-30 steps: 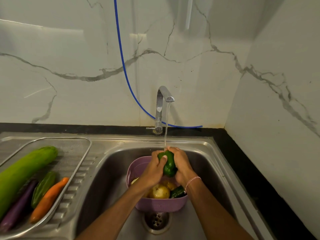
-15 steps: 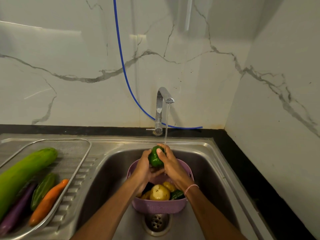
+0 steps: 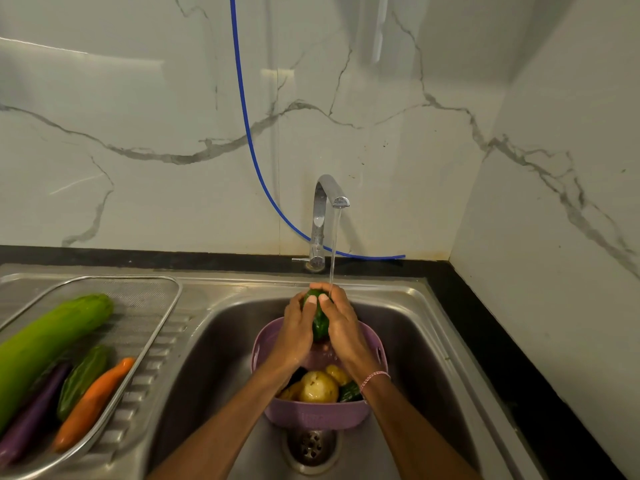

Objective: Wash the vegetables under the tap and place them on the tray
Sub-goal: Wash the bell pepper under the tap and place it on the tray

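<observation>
A green bell pepper (image 3: pixel 319 322) is clasped between my left hand (image 3: pixel 297 332) and my right hand (image 3: pixel 343 327), just under the running stream from the steel tap (image 3: pixel 323 216). Both hands hover over a purple basket (image 3: pixel 317 415) standing in the sink (image 3: pixel 408 341). The basket holds a potato (image 3: pixel 318 388) and other vegetables, partly hidden by my wrists. On the left drainboard a wire mesh tray (image 3: pixel 145 296) carries a long green gourd (image 3: pixel 48 341), a bitter gourd (image 3: pixel 83 379), a carrot (image 3: pixel 91 405) and a purple eggplant (image 3: pixel 31 417).
The sink drain (image 3: pixel 311 445) lies below the basket. A blue hose (image 3: pixel 249 140) runs down the marble wall behind the tap. Black counter edging (image 3: pixel 491 341) borders the sink at the right, with a wall corner close by.
My hands turned the pepper under the stream: it rose from low over the basket, and now sits upright between both palms, with my thumbs pressed on its top.
</observation>
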The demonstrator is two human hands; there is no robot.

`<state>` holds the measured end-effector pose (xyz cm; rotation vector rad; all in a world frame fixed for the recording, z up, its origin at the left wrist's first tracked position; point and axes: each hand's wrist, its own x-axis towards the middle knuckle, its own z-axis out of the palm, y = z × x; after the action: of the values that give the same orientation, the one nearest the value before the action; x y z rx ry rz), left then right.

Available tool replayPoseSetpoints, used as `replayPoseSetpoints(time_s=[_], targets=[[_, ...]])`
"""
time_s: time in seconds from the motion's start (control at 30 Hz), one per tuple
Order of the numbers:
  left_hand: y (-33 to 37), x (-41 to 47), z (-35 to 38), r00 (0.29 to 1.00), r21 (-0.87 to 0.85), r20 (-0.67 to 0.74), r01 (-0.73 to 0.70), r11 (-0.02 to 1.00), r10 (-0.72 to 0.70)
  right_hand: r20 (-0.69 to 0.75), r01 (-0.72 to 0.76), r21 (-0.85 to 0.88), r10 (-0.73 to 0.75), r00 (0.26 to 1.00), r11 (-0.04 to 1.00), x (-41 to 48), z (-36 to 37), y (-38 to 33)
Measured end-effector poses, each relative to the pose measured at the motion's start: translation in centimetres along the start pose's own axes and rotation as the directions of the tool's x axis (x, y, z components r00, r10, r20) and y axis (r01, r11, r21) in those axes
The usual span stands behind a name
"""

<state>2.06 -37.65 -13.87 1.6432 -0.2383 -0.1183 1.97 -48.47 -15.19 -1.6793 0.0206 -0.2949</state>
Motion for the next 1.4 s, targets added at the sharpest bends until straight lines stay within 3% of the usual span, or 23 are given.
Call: replayPoseSetpoints(time_s=[0.3,0.5,0.63,0.83,0.97,1.07,1.2,1.33,1.4], targets=[[0.0,-0.5,-0.3,1.0,0.083,0.016,-0.02,0.996,0.019,-0.05,-0.078,-0.058,0.076,0.996,0.995,0.3,0.2,-0.7],[-0.5,-0.7,0.1,0.989,0.203,0.093,-0.135,0.97,0.118,-0.177,-0.11,-0.086,0.093,0.98,0.99,0.1,-0.8,-1.3],[-0.7,0.0,0.0,0.991,0.14,-0.003,-0.134,0.981,0.136,-0.096,-0.176,-0.027,0.173,0.98,0.984,-0.2,-0.6,-1.4],[-0.5,1.3,-1.6,0.982,-0.109,-0.186,0.001,0.994,-0.022,0.196,0.043,-0.277,0.013,0.98,0.96,-1.3,0.6,-1.1],[-0.6,1.2,-1.3,0.985,-0.126,-0.153,0.06,0.99,-0.079,0.185,0.087,-0.351,-0.022,0.983,0.932,-1.4,0.4,-1.1],[-0.9,1.0,-0.6,0.995,-0.007,-0.103,-0.007,1.0,0.006,0.031,0.033,-0.251,-0.026,0.999,0.968,-1.1,0.2,-1.1],[-1.4,0.7,0.0,0.988,0.134,0.022,-0.155,0.979,0.153,-0.132,-0.127,-0.079,0.115,0.984,0.989,-0.3,-0.5,-1.6],[-0.5,0.1,0.0,0.999,0.02,0.001,-0.04,0.999,0.04,-0.082,-0.265,0.035,0.267,0.96,0.964,0.2,-0.6,-1.4],[-0.3,0.1,-0.3,0.994,-0.095,-0.074,0.07,0.993,-0.077,0.007,-0.229,0.047,0.229,0.973,0.972,-0.1,-0.2,-1.4]])
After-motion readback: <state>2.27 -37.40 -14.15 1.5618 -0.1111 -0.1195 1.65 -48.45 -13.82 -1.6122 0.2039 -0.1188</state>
